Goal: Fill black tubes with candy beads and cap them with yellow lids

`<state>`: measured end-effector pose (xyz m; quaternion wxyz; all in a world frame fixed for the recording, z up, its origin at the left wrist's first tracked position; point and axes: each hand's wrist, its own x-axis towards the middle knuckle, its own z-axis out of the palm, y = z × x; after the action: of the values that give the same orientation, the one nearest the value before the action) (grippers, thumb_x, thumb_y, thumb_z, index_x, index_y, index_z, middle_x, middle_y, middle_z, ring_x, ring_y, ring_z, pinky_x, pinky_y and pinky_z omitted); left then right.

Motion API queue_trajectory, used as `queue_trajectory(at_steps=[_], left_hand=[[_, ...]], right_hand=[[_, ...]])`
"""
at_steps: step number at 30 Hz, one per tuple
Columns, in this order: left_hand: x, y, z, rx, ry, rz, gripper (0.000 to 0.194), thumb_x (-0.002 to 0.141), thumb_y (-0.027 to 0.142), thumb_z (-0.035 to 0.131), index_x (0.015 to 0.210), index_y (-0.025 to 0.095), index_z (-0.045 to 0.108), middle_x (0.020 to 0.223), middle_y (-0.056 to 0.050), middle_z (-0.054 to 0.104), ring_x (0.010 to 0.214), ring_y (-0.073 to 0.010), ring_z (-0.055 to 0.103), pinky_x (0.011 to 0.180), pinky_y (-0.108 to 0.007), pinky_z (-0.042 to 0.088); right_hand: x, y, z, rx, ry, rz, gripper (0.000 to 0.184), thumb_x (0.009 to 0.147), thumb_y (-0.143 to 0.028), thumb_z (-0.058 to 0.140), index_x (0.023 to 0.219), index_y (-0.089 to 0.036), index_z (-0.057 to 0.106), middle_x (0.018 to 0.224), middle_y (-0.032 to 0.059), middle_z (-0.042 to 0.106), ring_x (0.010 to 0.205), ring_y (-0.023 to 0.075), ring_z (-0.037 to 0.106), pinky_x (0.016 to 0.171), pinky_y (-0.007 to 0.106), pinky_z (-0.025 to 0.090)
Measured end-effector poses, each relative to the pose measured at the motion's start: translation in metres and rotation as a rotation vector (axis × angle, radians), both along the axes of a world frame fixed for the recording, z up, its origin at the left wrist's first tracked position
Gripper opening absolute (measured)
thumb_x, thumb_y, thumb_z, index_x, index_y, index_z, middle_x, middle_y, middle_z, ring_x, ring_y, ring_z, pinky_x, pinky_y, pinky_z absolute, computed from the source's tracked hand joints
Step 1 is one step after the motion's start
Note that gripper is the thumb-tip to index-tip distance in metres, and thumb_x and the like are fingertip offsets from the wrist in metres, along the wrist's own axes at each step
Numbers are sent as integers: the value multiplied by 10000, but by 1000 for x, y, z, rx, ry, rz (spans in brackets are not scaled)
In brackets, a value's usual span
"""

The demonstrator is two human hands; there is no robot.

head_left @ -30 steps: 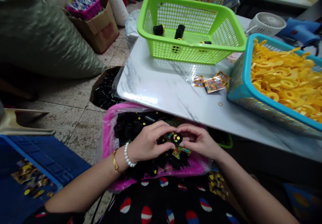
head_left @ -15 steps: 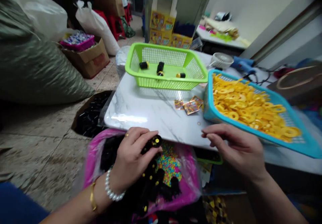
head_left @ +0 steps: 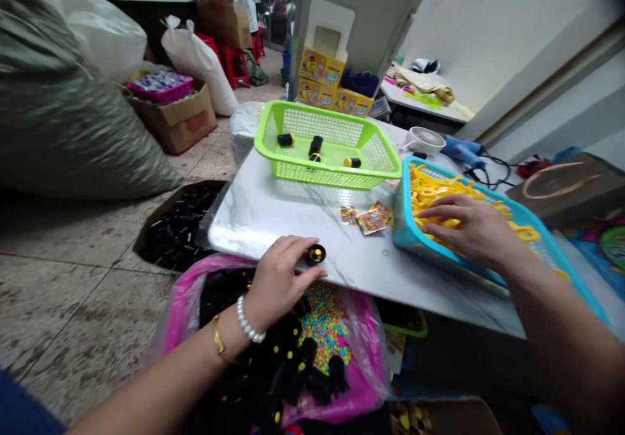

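My left hand is closed around a small black cylinder, its open end facing right with a yellow spot inside. It is held at the front edge of the white marbled table. Below it, a pink tub lined with clear plastic holds several black cylinders and many small coloured beads. My right hand reaches into the blue basket, thumb and fingers a little apart at the yellow ring-shaped pieces. Whether a piece lies between its fingertips is hard to see.
A green basket with a few black-and-yellow cylinders stands at the table's back. Small printed packets lie before it. Behind are a small white fan, a blue tool and yellow boxes. Large sacks stand left.
My right hand has moved from above the table edge into the blue basket. My left hand, still holding the black cylinder, has shifted slightly right and up, turning the cylinder's open end into view.
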<state>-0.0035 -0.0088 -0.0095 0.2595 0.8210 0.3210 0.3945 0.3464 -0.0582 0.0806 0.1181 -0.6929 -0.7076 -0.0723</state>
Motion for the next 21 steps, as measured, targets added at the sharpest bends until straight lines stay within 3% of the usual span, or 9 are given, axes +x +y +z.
queue_trajectory(at_steps=[4, 7, 10, 12, 13, 15, 17, 19, 21], left_hand=[[1, 1, 2, -53, -20, 8, 306, 750, 186, 757, 1031, 182, 637, 967, -63, 671, 914, -217, 612, 835, -407, 525], [1, 1, -1, -66, -41, 8, 313, 742, 171, 760, 1031, 177, 641, 972, -64, 674, 923, -220, 605, 840, -405, 518], [1, 0, -4, -58, -71, -10, 327, 767, 172, 736, 1080, 190, 644, 1013, -65, 685, 951, -223, 607, 863, -409, 506], [1, -1, -6, -44, -82, -26, 337, 784, 164, 716, 1111, 204, 641, 1022, -55, 699, 941, -217, 610, 870, -408, 498], [1, -1, -6, -37, -78, -27, 342, 787, 163, 713, 1119, 210, 643, 1011, -48, 708, 928, -214, 609, 870, -407, 494], [3, -1, -6, -32, -52, 5, 386, 772, 172, 733, 1144, 206, 639, 968, -46, 718, 900, -216, 600, 853, -409, 490], [5, -1, -5, -46, -18, 68, 452, 729, 188, 776, 1158, 181, 632, 929, -56, 716, 892, -228, 589, 830, -410, 489], [6, -2, -2, -72, 8, 111, 435, 700, 188, 799, 1108, 165, 651, 903, -57, 710, 887, -232, 585, 810, -398, 485], [7, -2, 0, -89, 23, 106, 343, 701, 186, 798, 1024, 179, 682, 868, -36, 710, 855, -219, 582, 796, -375, 474]], right_hand=[[24, -6, -7, 84, 103, -38, 383, 728, -645, 628, 725, -270, 708, 1050, 53, 660, 925, 269, 634, 822, 459, 475], [31, -9, 0, 71, 201, -126, 361, 684, -619, 692, 671, -259, 683, 1054, 62, 684, 918, 282, 647, 806, 460, 486], [11, -13, 16, 310, 271, -232, 262, 728, -506, 716, 787, -251, 702, 1156, 77, 669, 1003, 306, 643, 822, 481, 502], [-20, -16, 24, 516, 494, -227, 206, 788, -410, 693, 922, -255, 671, 1125, 82, 668, 1036, 300, 644, 838, 495, 522], [-39, -17, 26, 535, 676, -190, 191, 820, -368, 668, 974, -258, 640, 1068, 78, 676, 1010, 285, 659, 827, 490, 541], [-79, -16, 20, 331, 1072, -79, 165, 862, -331, 625, 1005, -257, 588, 895, 51, 686, 818, 240, 702, 677, 419, 592], [-115, -9, 3, -78, 1299, 39, 189, 882, -354, 602, 1033, -244, 568, 749, 15, 667, 618, 183, 677, 497, 306, 566], [-141, 1, -20, -393, 1367, 100, 258, 878, -379, 607, 1074, -215, 573, 630, -18, 631, 470, 124, 605, 402, 222, 495], [-157, 12, -40, -517, 1376, 93, 303, 862, -390, 628, 1075, -178, 588, 554, -40, 600, 399, 85, 545, 390, 188, 459]])
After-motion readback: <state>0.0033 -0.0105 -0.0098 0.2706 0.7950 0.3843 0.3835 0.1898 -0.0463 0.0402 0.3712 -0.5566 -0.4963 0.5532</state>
